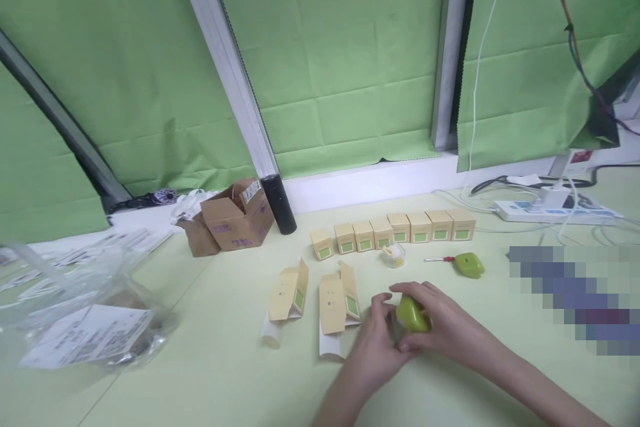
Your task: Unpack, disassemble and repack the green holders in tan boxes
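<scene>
In front of me, both hands meet around a small rounded green plastic piece (414,315). My right hand (440,317) grips it from the right, fingers over the top and thumb below. My left hand (379,340) is closed against its left side, where a greyish, clear-looking part shows between the hands; its exact shape is hidden. Beyond my right hand lies a similar green plastic piece (469,265), beside a small screwdriver (440,259) with a red handle. A small clear dish (394,255) with yellowish bits stands farther back.
Several small yellow boxes (421,227) line the back of the table. Two unfolded cartons (332,307) lie left of my hands. An open brown cardboard box (237,217), a black cylinder (279,204) and a clear plastic bag (95,327) are further left. A power strip (555,211) with cables sits back right.
</scene>
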A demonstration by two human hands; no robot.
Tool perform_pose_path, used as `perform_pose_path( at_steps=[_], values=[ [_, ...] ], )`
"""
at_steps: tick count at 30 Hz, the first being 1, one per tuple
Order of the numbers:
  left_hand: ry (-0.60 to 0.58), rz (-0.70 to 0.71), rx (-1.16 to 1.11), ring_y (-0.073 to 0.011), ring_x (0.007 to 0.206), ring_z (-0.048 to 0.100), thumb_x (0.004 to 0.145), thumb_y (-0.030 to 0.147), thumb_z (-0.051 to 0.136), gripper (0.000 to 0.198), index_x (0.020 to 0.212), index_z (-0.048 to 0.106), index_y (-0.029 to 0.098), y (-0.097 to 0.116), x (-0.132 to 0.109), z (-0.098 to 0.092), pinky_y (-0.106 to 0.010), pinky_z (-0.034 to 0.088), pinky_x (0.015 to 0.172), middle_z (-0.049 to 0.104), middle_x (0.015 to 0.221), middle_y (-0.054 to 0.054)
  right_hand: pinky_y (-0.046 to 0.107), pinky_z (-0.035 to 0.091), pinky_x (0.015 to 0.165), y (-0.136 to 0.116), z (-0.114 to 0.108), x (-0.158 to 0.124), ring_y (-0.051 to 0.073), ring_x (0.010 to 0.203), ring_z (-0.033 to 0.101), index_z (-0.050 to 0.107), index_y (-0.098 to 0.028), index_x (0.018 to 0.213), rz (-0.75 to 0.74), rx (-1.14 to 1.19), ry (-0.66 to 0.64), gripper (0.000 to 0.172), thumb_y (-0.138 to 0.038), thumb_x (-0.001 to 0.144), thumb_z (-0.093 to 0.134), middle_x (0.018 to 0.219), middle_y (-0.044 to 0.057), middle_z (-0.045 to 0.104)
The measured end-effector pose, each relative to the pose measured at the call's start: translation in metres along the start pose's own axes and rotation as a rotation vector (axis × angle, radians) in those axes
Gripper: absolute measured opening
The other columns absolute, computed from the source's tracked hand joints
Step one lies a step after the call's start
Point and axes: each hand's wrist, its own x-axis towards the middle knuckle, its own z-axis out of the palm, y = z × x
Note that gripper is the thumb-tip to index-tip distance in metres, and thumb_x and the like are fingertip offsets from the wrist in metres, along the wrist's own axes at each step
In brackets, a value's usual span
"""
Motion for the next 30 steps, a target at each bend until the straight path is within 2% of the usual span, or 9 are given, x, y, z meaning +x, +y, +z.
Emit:
perform_pose_path(
  at_steps=[6,12,15,18,20,23,25,27,30],
  values=[
    [-0.026,0.060,-0.004,-0.0278,0.114,0.043,0.067,0.022,0.062,0.061,0.122,0.035,0.019,0.002,-0.002,-0.003,-0.035,0.035,0.089,0.049,0.122,-0.012,0.032,0.047,0.068,-0.005,0.002,0.003,0.022,0.084,0.055,0.060,-0.028,0.097,-0.050,-0.121,-0.080,0.038,-0.020,0.063,0.072,0.088,0.002,0.054],
    [-0.009,0.017,-0.036,-0.0302,0.124,0.035,0.064,0.021,0.065,0.082,0.134,0.022,0.014,0.004,-0.004,-0.002,-0.038,0.028,0.097,0.045,0.131,-0.017,0.030,0.045,0.060,-0.009,0.001,0.001,0.021,0.078,0.054,0.059,-0.029,0.102,-0.133,-0.261,-0.086,0.035,-0.021,0.069,0.067,0.083,0.002,0.051],
    [-0.052,-0.012,-0.012,-0.0310,0.126,0.034,0.068,0.023,0.062,0.089,0.140,0.010,0.017,0.012,-0.012,-0.009,-0.040,0.029,0.097,0.039,0.136,-0.017,0.031,0.045,0.061,-0.008,0.005,-0.001,0.022,0.078,0.053,0.055,-0.030,0.112,-0.151,-0.283,-0.061,0.042,-0.023,0.071,0.066,0.084,0.003,0.051],
    [-0.081,-0.023,0.010,-0.0314,0.125,0.037,0.070,0.029,0.063,0.093,0.142,0.004,0.027,0.024,-0.021,-0.028,-0.041,0.031,0.096,0.036,0.139,-0.014,0.034,0.046,0.064,-0.006,0.008,-0.002,0.023,0.081,0.053,0.043,-0.032,0.128,-0.165,-0.306,-0.032,0.058,-0.021,0.074,0.063,0.089,0.004,0.052],
    [-0.003,-0.040,0.061,-0.0308,0.119,0.043,0.071,0.038,0.062,0.086,0.140,0.013,0.029,0.030,-0.020,-0.043,-0.041,0.033,0.093,0.042,0.133,-0.013,0.035,0.047,0.065,-0.005,0.009,-0.002,0.023,0.082,0.053,0.038,-0.032,0.131,-0.157,-0.285,-0.030,0.062,-0.023,0.075,0.064,0.091,0.004,0.053],
    [0.297,-0.041,0.201,-0.0286,0.109,0.047,0.078,0.048,0.049,0.062,0.131,0.033,0.021,0.032,-0.009,-0.063,-0.039,0.035,0.090,0.051,0.118,-0.013,0.035,0.047,0.065,-0.004,0.007,-0.002,0.023,0.083,0.053,0.053,-0.029,0.113,-0.128,-0.241,-0.029,0.041,-0.033,0.074,0.066,0.092,0.004,0.054],
    [0.443,-0.017,0.345,-0.0295,0.113,0.042,0.079,0.048,0.046,0.054,0.123,0.041,0.017,0.029,-0.002,-0.071,-0.039,0.030,0.094,0.052,0.116,-0.014,0.035,0.048,0.066,-0.004,0.005,-0.003,0.024,0.086,0.053,0.057,-0.028,0.103,-0.115,-0.227,-0.018,0.031,-0.036,0.074,0.066,0.093,0.004,0.055],
    [0.478,-0.057,0.497,-0.0330,0.119,0.034,0.075,0.049,0.049,0.055,0.119,0.046,0.016,0.024,0.002,-0.075,-0.041,0.023,0.098,0.050,0.120,-0.016,0.034,0.048,0.068,-0.005,0.003,-0.003,0.024,0.087,0.054,0.056,-0.029,0.107,-0.107,-0.204,0.007,0.035,-0.036,0.074,0.066,0.093,0.004,0.054],
    [0.466,-0.186,0.612,-0.0378,0.123,0.029,0.070,0.053,0.054,0.068,0.124,0.043,0.013,0.016,0.002,-0.076,-0.044,0.019,0.100,0.043,0.129,-0.020,0.032,0.049,0.066,-0.006,0.001,-0.004,0.019,0.078,0.057,0.053,-0.028,0.113,-0.102,-0.179,0.032,0.038,-0.033,0.077,0.063,0.095,0.003,0.053]
  ],
)
